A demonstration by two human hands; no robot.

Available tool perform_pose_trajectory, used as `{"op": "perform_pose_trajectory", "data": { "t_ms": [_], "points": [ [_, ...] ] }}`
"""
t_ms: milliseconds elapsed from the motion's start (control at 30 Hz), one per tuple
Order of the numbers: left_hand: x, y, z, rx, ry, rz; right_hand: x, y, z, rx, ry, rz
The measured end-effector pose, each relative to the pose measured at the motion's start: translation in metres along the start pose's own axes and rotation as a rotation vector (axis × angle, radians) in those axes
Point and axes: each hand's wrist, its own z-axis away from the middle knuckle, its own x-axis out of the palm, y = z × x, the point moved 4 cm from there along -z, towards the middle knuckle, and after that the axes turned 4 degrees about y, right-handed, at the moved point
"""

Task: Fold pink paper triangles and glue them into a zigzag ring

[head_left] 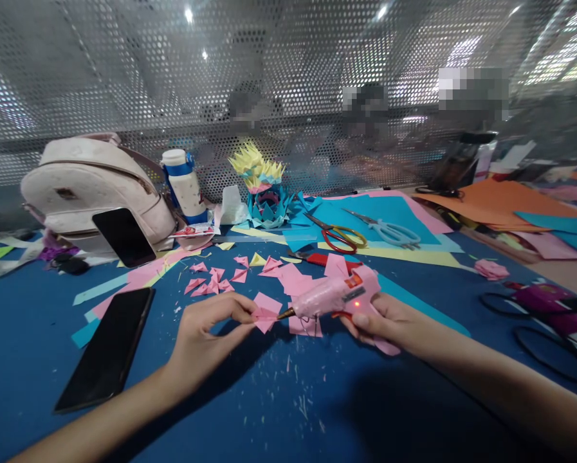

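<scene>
My left hand [211,334] pinches a small folded pink paper piece [266,314] just above the blue table [278,399]. My right hand [387,321] grips a pink hot glue gun [334,294] with a red light lit on its side. The gun's nozzle points left and touches the pink piece. Several more folded pink pieces [215,280] lie scattered on the table just beyond my hands. A paper flower of blue, pink and yellow folded pieces [264,190] stands farther back.
A black phone [107,347] lies at the left, another phone [124,236] leans on a white bag [88,183]. A bottle [184,186], red-handled scissors [339,236], light blue scissors [389,231] and coloured paper sheets [505,202] lie behind. A perforated metal screen [288,77] closes the back.
</scene>
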Motion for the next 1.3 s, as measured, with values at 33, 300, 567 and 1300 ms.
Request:
{"op": "perform_pose_trajectory", "data": {
  "t_ms": [33,300,567,1300],
  "points": [
    [0.0,0.001,0.0,0.002,-0.003,-0.001,0.0,0.0,0.0,-0.003,0.001,0.001],
    [0.001,0.003,0.0,0.035,-0.015,-0.016,0.002,0.0,0.0,0.032,0.026,0.015],
    [0.0,0.002,0.001,0.027,-0.015,-0.009,0.003,-0.002,0.002,0.04,0.018,0.057],
    [-0.002,0.001,-0.002,0.018,0.015,-0.029,-0.006,0.008,0.012,0.127,0.084,0.063]
  ]
}}
